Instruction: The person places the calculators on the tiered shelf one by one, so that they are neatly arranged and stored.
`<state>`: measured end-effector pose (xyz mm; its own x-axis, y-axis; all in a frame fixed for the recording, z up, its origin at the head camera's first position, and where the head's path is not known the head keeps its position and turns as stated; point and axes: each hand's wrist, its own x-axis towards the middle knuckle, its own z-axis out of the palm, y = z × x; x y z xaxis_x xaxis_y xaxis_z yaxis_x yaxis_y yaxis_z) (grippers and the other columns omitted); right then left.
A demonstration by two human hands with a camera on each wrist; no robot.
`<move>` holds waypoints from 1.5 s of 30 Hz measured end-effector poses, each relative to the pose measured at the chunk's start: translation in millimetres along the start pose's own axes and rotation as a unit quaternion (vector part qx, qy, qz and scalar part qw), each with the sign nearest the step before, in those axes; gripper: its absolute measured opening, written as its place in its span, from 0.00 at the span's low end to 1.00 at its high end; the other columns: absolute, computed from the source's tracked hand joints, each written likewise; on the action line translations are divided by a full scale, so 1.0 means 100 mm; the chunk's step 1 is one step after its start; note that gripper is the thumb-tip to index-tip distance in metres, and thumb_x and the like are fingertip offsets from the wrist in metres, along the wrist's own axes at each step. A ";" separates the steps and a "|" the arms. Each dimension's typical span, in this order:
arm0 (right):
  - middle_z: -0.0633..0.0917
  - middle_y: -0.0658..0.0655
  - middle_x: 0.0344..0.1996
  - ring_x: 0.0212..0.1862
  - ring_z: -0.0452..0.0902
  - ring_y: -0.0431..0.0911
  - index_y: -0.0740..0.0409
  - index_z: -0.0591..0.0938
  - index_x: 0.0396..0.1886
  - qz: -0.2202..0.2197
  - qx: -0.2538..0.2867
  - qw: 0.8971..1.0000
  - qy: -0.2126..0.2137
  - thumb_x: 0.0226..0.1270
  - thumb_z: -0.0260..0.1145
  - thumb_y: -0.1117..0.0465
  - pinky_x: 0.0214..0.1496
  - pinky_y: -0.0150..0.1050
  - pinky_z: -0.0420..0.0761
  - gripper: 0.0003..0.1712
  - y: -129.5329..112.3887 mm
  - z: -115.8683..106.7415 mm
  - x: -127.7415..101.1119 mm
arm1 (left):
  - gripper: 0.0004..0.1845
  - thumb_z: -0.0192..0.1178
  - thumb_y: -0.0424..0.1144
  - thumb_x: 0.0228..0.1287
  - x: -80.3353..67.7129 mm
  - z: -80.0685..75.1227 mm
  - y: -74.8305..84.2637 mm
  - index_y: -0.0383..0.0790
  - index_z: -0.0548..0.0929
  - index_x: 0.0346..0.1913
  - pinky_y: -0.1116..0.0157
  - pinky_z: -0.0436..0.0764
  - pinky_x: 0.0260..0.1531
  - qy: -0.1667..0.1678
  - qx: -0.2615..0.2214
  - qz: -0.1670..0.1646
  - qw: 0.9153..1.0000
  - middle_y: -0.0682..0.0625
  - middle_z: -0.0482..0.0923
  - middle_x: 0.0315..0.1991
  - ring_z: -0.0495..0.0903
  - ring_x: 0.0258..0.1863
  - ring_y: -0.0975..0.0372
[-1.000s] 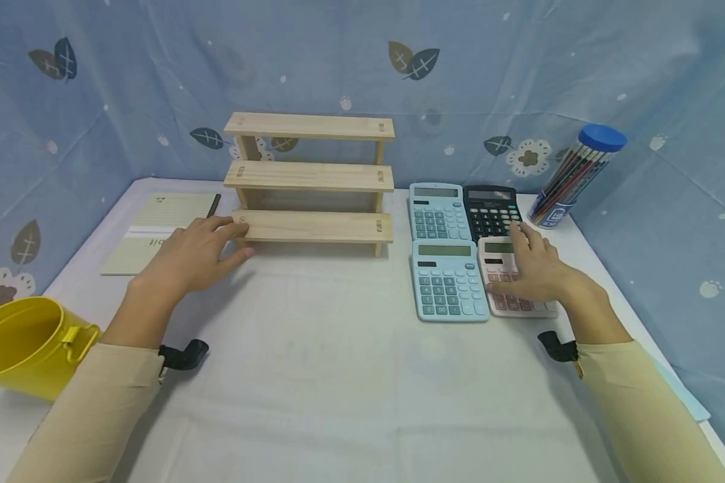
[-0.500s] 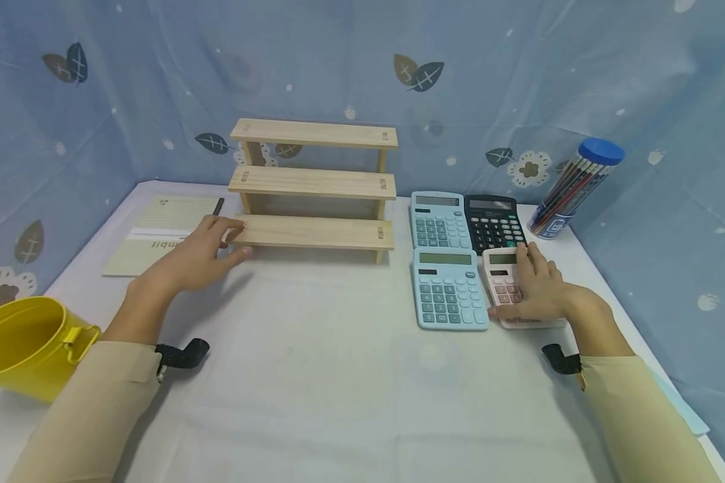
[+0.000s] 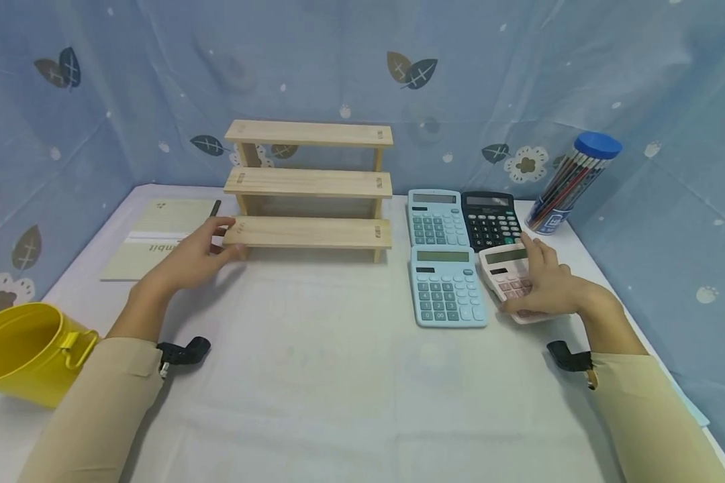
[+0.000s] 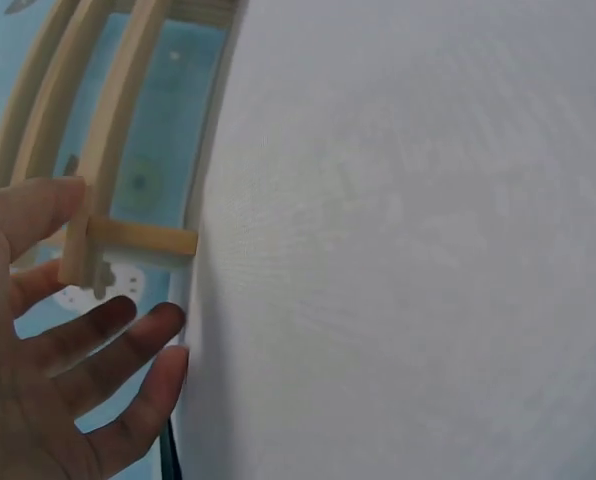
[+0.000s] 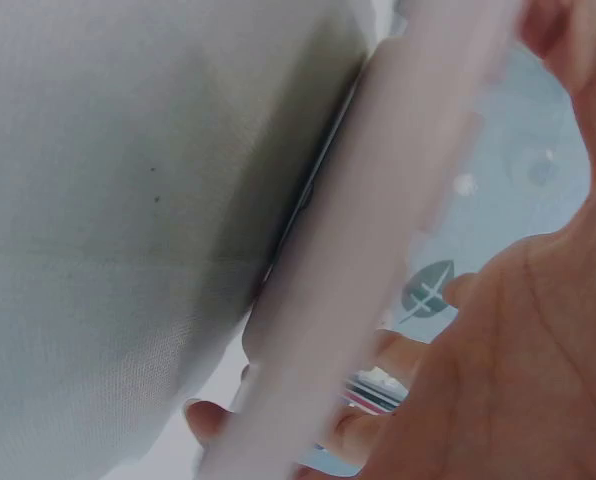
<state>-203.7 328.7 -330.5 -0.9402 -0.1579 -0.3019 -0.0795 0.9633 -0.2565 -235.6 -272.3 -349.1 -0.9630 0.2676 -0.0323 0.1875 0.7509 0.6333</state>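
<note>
Right hand point(image 3: 550, 287) gripping tilted pink calculator point(image 3: 509, 272), left hand point(image 3: 196, 255) holding wooden shelf point(image 3: 308, 231)

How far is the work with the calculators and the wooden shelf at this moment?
Done: nothing stands on the wooden shelf. In hand: the right hand grips the pink calculator, tilted off the table; the left hand holds the shelf's bottom step. Left: two blue calculators and a black calculator lie flat.

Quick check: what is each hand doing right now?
Left hand: grips the wooden rack at its lowest step's end.
Right hand: holds the pink calculator, tilted.
</note>
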 end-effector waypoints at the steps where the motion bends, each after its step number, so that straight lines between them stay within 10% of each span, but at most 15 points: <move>1: 0.37 0.82 0.75 0.61 0.57 0.83 0.61 0.23 0.80 -0.003 0.009 1.000 0.003 0.50 0.78 0.34 0.59 0.81 0.63 0.85 0.01 -0.01 0.00 | 0.42 0.54 0.52 0.80 0.01 0.01 -0.01 0.35 0.46 0.82 0.36 0.71 0.61 -0.002 -0.001 -0.002 1.000 0.26 0.55 0.75 0.72 0.65 0.33; 10: 0.35 0.78 0.77 0.68 0.49 0.77 0.53 0.20 0.80 -0.033 0.100 0.993 0.055 0.50 0.81 0.42 0.63 0.82 0.55 0.85 0.09 -0.01 0.01 | 0.38 0.36 0.60 0.83 0.06 0.04 0.01 0.41 0.45 0.83 0.39 0.72 0.57 0.008 -0.009 -0.022 1.000 0.25 0.61 0.72 0.72 0.64 0.36; 45: 0.46 0.66 0.77 0.66 0.55 0.64 0.38 0.30 0.83 -0.144 0.176 0.956 0.188 0.48 0.82 0.55 0.67 0.68 0.64 0.80 -0.97 -0.32 0.17 | 0.47 0.44 0.70 0.75 0.12 -0.03 -0.04 0.52 0.37 0.83 0.33 0.67 0.62 -0.031 0.005 -0.084 0.996 0.25 0.63 0.70 0.66 0.68 0.32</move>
<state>-222.6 239.0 -281.1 -0.9542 -0.2524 0.1610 -0.2979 0.7491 -0.5917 -248.5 -273.6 -349.9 -0.9673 0.1742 -0.1843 0.0275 0.7944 0.6068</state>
